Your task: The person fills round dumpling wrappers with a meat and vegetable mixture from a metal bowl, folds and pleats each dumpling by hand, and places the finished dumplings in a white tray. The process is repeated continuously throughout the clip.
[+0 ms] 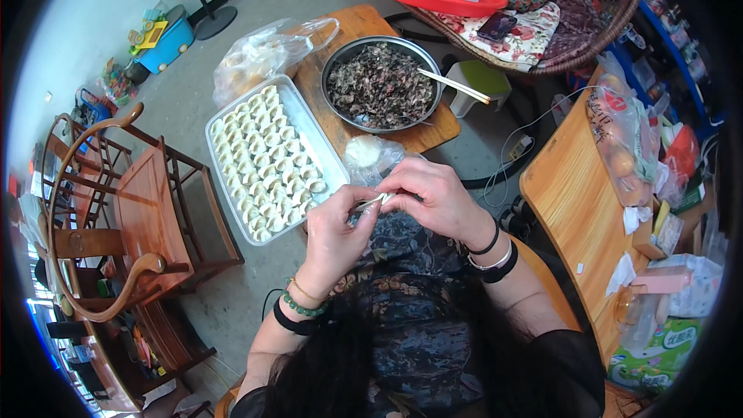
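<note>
Between them, my left hand [342, 232] and my right hand [429, 194] pinch a small dough dumpling [380, 198] above my lap. Its edges are pressed by thumbs and fingertips, which partly cover it. Ahead to the left, a clear plastic tray [316, 154] holds rows of folded dumplings [264, 168]. A round metal bowl [432, 58] of dark minced filling [380, 84] stands beyond my hands, with a pair of chopsticks [455, 86] resting across its rim. Just past my fingers, a pale stack of dough wrappers [364, 151] sits in a clear plastic bag [386, 165].
Under the bowl and tray is a small wooden table [363, 17], with another plastic bag [267, 49] at its far left. A wooden armchair [157, 209] stands left. On the right, a wooden table [572, 203] carries bagged fruit [624, 145]. A green-topped stool [479, 78] is behind the bowl.
</note>
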{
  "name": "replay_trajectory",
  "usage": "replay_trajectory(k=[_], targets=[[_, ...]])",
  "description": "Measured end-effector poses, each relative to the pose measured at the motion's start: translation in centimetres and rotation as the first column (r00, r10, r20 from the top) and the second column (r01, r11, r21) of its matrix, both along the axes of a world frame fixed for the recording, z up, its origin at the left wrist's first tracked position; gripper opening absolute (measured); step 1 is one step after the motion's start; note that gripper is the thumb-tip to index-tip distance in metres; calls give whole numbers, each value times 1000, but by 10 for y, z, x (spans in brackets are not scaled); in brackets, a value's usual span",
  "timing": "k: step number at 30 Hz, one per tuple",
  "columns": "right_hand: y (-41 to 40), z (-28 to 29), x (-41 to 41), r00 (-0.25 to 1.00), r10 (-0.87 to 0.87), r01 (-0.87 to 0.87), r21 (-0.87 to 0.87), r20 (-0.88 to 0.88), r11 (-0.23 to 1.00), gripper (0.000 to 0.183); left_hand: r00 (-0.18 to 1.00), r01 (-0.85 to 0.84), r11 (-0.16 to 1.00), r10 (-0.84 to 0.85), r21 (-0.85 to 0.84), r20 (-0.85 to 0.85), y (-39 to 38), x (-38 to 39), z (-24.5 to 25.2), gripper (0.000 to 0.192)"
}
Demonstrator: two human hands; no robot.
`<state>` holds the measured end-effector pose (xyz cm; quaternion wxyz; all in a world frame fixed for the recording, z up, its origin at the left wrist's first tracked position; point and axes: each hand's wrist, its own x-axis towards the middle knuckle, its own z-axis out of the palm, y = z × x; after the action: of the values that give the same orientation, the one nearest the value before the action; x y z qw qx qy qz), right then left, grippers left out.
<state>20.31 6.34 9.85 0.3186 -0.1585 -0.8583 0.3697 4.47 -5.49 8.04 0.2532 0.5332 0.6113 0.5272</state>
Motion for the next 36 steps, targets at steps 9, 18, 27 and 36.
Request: replay_trajectory(k=[9, 18, 27, 36], targets=[[-2, 1, 0, 993, -81, 86, 65, -86, 994, 11, 856, 16, 999, -33, 37, 517, 2, -1, -4, 19], [-5, 4, -1, 997, -33, 37, 54, -64, 998, 14, 959, -72, 996, 53, 57, 279, 1, 0, -15, 10], [7, 3, -3, 999, 49, -49, 60, -10, 997, 13, 997, -26, 999, 28, 29, -66, -1, -3, 3, 10], [-2, 11, -2, 998, -40, 43, 83, -44, 996, 11, 808, -6, 1000, -13, 30, 589, 1, -1, -8, 16]])
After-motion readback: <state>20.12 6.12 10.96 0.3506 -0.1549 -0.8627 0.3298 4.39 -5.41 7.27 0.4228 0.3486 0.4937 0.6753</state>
